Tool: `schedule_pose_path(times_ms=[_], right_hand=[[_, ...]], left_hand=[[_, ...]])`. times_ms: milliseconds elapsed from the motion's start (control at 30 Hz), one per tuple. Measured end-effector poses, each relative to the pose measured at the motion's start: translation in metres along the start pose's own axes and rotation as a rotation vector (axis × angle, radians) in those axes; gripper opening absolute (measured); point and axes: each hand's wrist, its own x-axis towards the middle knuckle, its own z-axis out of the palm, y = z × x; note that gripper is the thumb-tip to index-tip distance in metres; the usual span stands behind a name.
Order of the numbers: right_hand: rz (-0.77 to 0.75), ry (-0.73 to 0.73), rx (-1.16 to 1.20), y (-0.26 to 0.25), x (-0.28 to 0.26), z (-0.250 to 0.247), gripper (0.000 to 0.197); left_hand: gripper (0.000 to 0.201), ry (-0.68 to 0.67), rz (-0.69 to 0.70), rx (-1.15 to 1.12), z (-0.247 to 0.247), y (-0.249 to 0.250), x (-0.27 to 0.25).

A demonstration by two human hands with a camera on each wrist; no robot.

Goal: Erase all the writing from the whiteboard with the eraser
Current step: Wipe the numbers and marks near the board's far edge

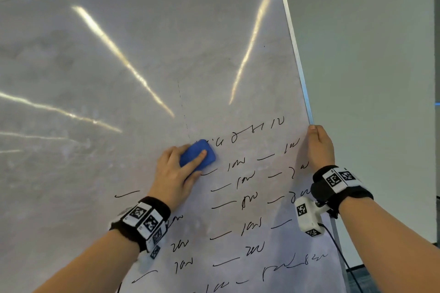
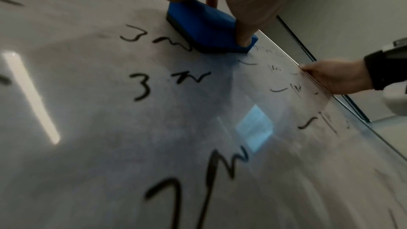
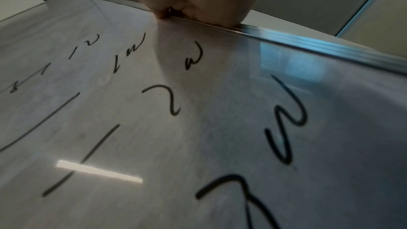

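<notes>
A large whiteboard [image 1: 142, 66] fills the head view; its upper part is smudged grey, and rows of black writing [image 1: 245, 181] cover the lower right. My left hand [image 1: 176, 169] grips a blue eraser [image 1: 204, 160] and holds it flat against the board, just left of the top line of writing. In the left wrist view the eraser [image 2: 204, 25] sits at the end of a "3w" scribble [image 2: 154, 39]. My right hand [image 1: 319, 145] grips the board's metal right edge [image 1: 297, 59], fingers wrapped behind it. In the right wrist view that right hand [image 3: 198, 3] clamps the frame [image 3: 308, 41].
A plain pale wall [image 1: 369, 54] stands right of the board. A black cable [image 1: 338, 252] hangs from the right wrist camera along the board's lower right edge. Bright light streaks [image 1: 123, 59] reflect off the board surface.
</notes>
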Motion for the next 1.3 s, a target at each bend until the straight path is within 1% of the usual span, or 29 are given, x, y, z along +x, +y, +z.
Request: schedule_pose_path(times_ms=[33,100,167,233,267,300,333,400,433,467,500,533,633,667,700,800,833,867,900,933,1033,1067,1100,1133,1200,1233,1267,1300], right_hand=[[0.003,-0.001,0.004,0.001,0.001,0.000,0.026],[0.007,-0.001,0.005,0.001,0.001,0.000,0.026],[0.000,0.004,-0.001,0.001,0.000,0.000,0.026],[-0.007,0.007,-0.007,0.000,-0.001,0.000,0.026],[-0.007,0.005,-0.009,-0.001,-0.001,0.000,0.027],[-0.004,0.005,-0.008,-0.001,-0.001,0.000,0.028],[0.002,0.005,-0.006,-0.002,-0.002,-0.001,0.030],[0.010,0.002,0.001,-0.003,-0.002,-0.001,0.029],[0.011,-0.001,0.001,-0.003,-0.003,-0.001,0.027],[0.008,-0.004,-0.001,-0.003,-0.003,-0.001,0.027],[0.005,-0.005,-0.004,-0.003,-0.003,-0.001,0.027],[0.002,-0.006,-0.007,-0.004,-0.003,-0.002,0.028],[-0.001,-0.004,-0.007,-0.004,-0.003,-0.002,0.029],[0.001,-0.004,-0.007,-0.004,-0.003,-0.002,0.029],[0.001,-0.006,-0.003,-0.004,-0.003,-0.002,0.030],[0.001,-0.008,0.007,-0.002,-0.002,-0.002,0.026],[0.003,-0.006,0.005,-0.001,-0.002,-0.002,0.026],[0.002,-0.005,0.004,-0.001,-0.002,-0.002,0.025],[-0.001,-0.004,0.003,-0.001,-0.002,-0.002,0.025],[-0.005,-0.005,0.002,-0.002,-0.002,-0.002,0.026],[-0.008,-0.008,0.002,-0.003,-0.003,-0.002,0.026],[-0.006,-0.010,0.005,-0.003,-0.003,-0.002,0.026],[-0.004,-0.011,0.008,-0.003,-0.003,-0.003,0.026],[-0.003,-0.012,0.010,-0.003,-0.003,-0.003,0.026],[-0.006,-0.015,0.011,-0.004,-0.003,-0.004,0.026],[-0.010,-0.016,0.013,-0.004,-0.004,-0.003,0.027],[-0.015,-0.013,0.014,-0.004,-0.004,-0.003,0.027],[-0.021,-0.011,0.012,-0.004,-0.004,-0.004,0.027]], left_hand=[[0.036,-0.025,0.024,0.002,0.002,0.001,0.000],[0.037,-0.014,0.020,0.008,0.001,0.000,0.004],[0.039,0.059,-0.062,0.026,0.000,-0.005,0.009],[0.041,0.144,-0.207,0.033,0.001,-0.007,0.016],[0.042,0.170,-0.252,0.031,0.003,-0.003,0.019],[0.042,0.171,-0.249,0.030,0.006,0.003,0.021],[0.042,0.149,-0.191,0.033,0.010,0.010,0.021],[0.041,0.060,-0.019,0.037,0.019,0.022,0.019],[0.040,0.018,0.033,0.034,0.020,0.025,0.020],[0.040,0.001,0.050,0.029,0.018,0.024,0.024],[0.040,0.014,0.033,0.024,0.017,0.022,0.030],[0.040,0.050,-0.018,0.020,0.015,0.019,0.037],[0.041,0.148,-0.256,-0.007,0.012,0.015,0.059],[0.041,0.153,-0.282,-0.016,0.014,0.019,0.063],[0.040,0.140,-0.247,-0.022,0.018,0.025,0.064],[0.039,0.023,0.020,-0.014,0.028,0.036,0.054],[0.039,-0.020,0.067,-0.011,0.027,0.035,0.054],[0.040,-0.036,0.086,-0.006,0.026,0.033,0.057],[0.040,-0.024,0.080,-0.001,0.024,0.030,0.062],[0.040,0.005,0.041,0.004,0.023,0.028,0.068],[0.042,0.093,-0.164,-0.009,0.022,0.029,0.086],[0.042,0.109,-0.197,-0.015,0.024,0.034,0.088],[0.042,0.112,-0.184,-0.025,0.028,0.040,0.087],[0.042,0.093,-0.125,-0.034,0.032,0.048,0.084],[0.041,0.010,0.046,-0.018,0.040,0.060,0.074],[0.041,-0.042,0.105,-0.009,0.041,0.061,0.072],[0.041,-0.070,0.132,-0.007,0.039,0.061,0.074],[0.042,-0.068,0.129,-0.004,0.038,0.058,0.079]])
